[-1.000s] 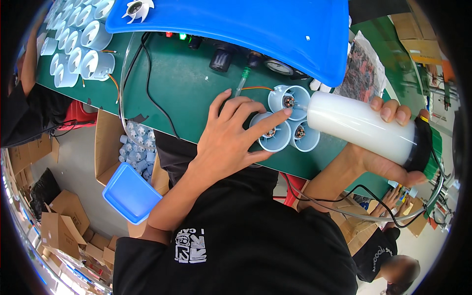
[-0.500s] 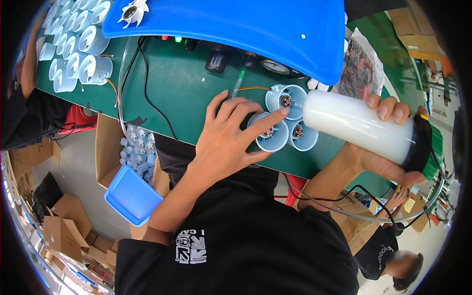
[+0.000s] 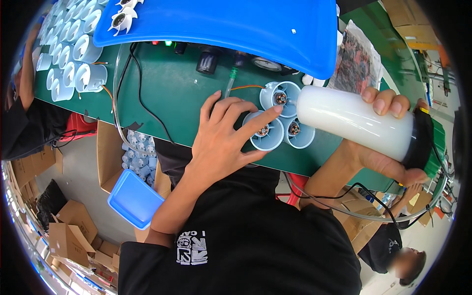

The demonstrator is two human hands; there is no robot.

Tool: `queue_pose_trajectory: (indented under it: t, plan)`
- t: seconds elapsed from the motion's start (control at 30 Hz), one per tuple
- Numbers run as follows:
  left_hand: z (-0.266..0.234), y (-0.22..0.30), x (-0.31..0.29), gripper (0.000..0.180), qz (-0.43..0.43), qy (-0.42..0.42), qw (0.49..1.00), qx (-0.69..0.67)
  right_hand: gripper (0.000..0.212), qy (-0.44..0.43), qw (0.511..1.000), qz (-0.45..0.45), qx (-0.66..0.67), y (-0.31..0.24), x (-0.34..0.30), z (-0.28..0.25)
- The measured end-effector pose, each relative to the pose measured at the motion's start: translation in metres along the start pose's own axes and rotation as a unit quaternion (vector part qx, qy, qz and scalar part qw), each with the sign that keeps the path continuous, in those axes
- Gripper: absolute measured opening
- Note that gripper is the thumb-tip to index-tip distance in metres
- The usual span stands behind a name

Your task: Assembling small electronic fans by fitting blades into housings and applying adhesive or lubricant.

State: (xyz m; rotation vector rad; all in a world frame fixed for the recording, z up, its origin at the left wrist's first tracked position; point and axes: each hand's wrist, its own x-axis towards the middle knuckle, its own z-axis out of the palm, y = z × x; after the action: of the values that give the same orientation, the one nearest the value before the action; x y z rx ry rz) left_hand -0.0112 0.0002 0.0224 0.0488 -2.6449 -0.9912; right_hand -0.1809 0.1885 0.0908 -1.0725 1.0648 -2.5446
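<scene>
Three light-blue plastic fan housings stand together on the green table: an upper one (image 3: 292,90), a lower left one (image 3: 270,142) and a lower right one (image 3: 304,140). Copper motor windings show in their middles. My right hand (image 3: 387,104) is wrapped round a big white dispensing syringe (image 3: 346,114) with a black and green cap and a hose. The syringe lies tilted, its narrow end over the upper housing; the tip is hard to make out. My left hand (image 3: 219,132) has its fingers spread, the index finger reaching across the lower left housing to the upper one.
A blue tray (image 3: 221,29) with white fan impellers (image 3: 122,20) overhangs regulator knobs (image 3: 208,60) and a gauge. Many housings (image 3: 91,77) stand at the far left. A box of housings (image 3: 109,157) and a blue bin (image 3: 133,199) sit below. Other people are nearby.
The view has shifted slightly, bringing more of a second impeller into sight. Both hands and the syringe keep nearly the same pose over the housings.
</scene>
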Motion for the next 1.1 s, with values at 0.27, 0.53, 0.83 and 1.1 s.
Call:
queue_pose_trajectory:
  t: [0.27,0.53,0.83,1.1]
  plan:
    - [-0.001,0.001,0.001,0.083,0.001,0.001,1.0,0.008,0.107,-0.02,1.0,0.019,-0.01,0.001,0.001,-0.006]
    - [-0.002,0.004,0.0,0.08,-0.006,-0.001,1.0,0.005,0.112,-0.019,0.997,-0.046,0.06,-0.019,0.005,-0.016]
    - [0.005,-0.001,-0.015,0.065,0.102,0.064,0.991,0.051,0.103,-0.064,0.992,0.051,0.093,-0.028,0.011,-0.024]
    - [0.005,0.003,-0.015,0.062,0.087,0.036,0.993,0.074,0.109,-0.092,0.99,0.057,0.089,-0.016,0.01,-0.018]
